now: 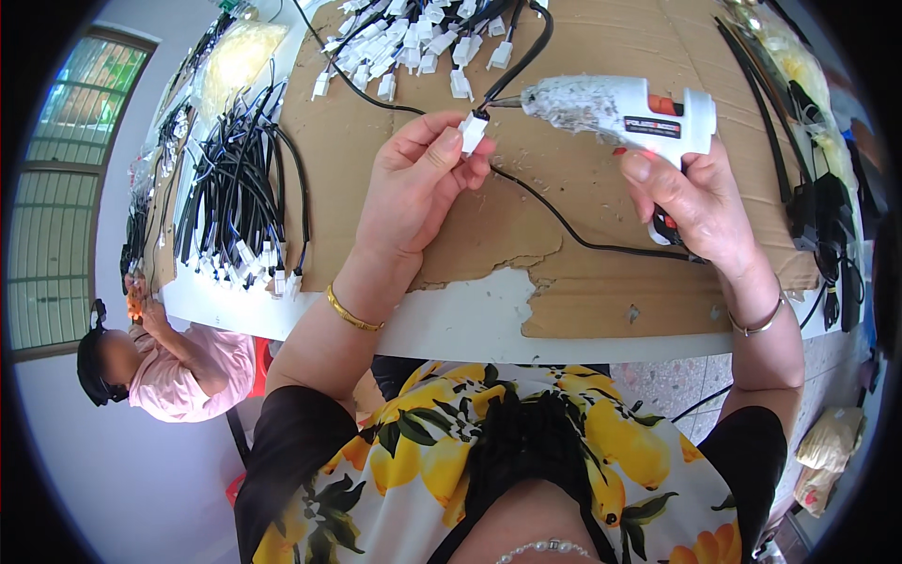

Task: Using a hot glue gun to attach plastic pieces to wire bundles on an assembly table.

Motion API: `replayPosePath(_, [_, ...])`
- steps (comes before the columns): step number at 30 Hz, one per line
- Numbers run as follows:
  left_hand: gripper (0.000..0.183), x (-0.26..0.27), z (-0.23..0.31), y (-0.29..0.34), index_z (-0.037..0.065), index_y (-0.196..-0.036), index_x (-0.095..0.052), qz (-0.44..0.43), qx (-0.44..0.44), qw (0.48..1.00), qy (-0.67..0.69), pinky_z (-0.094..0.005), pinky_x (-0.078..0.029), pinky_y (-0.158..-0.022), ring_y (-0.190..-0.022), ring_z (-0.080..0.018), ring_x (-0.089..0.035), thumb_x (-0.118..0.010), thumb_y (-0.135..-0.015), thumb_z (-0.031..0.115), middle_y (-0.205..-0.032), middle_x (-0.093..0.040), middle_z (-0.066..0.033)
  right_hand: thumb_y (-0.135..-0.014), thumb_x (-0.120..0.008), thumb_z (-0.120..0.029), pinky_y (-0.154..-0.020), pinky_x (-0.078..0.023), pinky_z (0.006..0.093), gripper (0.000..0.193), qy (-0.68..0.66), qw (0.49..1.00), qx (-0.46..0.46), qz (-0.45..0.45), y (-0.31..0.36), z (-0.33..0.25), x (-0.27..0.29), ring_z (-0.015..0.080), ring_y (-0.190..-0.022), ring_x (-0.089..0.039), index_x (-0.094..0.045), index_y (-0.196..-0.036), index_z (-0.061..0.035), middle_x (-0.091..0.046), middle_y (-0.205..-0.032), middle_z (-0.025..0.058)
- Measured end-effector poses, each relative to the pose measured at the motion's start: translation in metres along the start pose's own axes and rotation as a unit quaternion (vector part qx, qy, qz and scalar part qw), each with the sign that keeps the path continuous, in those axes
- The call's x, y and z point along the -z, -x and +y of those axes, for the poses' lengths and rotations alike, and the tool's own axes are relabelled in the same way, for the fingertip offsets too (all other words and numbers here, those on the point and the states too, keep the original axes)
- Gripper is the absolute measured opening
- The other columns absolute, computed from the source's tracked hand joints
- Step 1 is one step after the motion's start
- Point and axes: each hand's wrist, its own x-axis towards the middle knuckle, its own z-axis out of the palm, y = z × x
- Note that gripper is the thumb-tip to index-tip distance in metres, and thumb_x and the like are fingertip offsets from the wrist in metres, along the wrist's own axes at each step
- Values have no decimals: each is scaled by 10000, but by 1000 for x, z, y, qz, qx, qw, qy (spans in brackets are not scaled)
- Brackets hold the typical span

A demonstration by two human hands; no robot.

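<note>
White plastic connector (473, 132), small and boxy, sits pinched between the thumb and fingertips of the left hand (413, 183), with a thin black wire (564, 226) trailing from it under both hands. The right hand (700, 202) is wrapped around the grip of a white glue gun (620, 111), its barrel crusted with dried glue and its metal nozzle just touching the connector's top. Under both hands lies a sheet of brown cardboard (601, 282), torn and peeling at its near edge, on a white table (451, 329). Beyond the hands a heap of similar white connectors on black leads (413, 42) spreads out, partly cut off by the upper rim. Left of the left hand lies a bundle of black cables (235, 197) with white ends. Right of the right hand, dark cables and clear bags (808, 85) blur into the rim and are hard to make out. Another person (169, 362) sits far left, below the table.
</note>
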Motion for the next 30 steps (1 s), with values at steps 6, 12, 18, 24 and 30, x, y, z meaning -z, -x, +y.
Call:
replayPosePath(6, [200, 4, 3, -1, 39, -1065, -517, 6, -23, 1000, -17, -276, -448, -713, -788, -167, -546, -503, -868, 72, -945, -595, -141, -830, -563, -230, -454, -346, 194, 203, -14, 1000, 2, -9, 1, 3, -1, 51, -476, -435, -525, -854, -32, -488, -523, -5])
replayPosePath(12, [215, 1, 2, -2, 32, -1065, -511, 9, -37, 998, -54, -277, -449, -720, -801, -161, -551, -521, -851, 45, -950, -598, -124, -822, -615, -264, -447, -354, 175, 247, -26, 999, 2, -38, 1, 6, 2, 35, -512, -460, -567, -884, -30, -520, -649, -23])
replayPosePath(18, [223, -4, 1, -2, 18, -1012, -518, 38, -107, 985, -126, -243, -463, -700, -793, -126, -559, -564, -799, -27, -907, -592, -72, -825, -613, -240, -439, -347, 173, 206, -31, 999, 3, -28, 2, 6, -1, 33, -505, -457, -566, -859, -42, -515, -638, -32])
replayPosePath(24, [254, -11, 4, -1, 24, -946, -515, 80, -168, 966, -180, -203, -465, -675, -776, -92, -554, -596, -741, -103, -873, -583, -44, -827, -610, -237, -439, -347, 173, 199, -34, 999, 7, -35, 1, 7, 2, 32, -505, -457, -565, -850, -45, -509, -632, -34])
replayPosePath(30, [261, -11, 4, -1, 27, -929, -510, 96, -183, 956, -208, -188, -459, -656, -756, -90, -556, -603, -730, -114, -870, -589, -54, -845, -562, -237, -454, -346, 193, 201, -16, 1000, 10, -20, 1, 6, -4, 49, -485, -431, -532, -822, -40, -486, -542, -4])
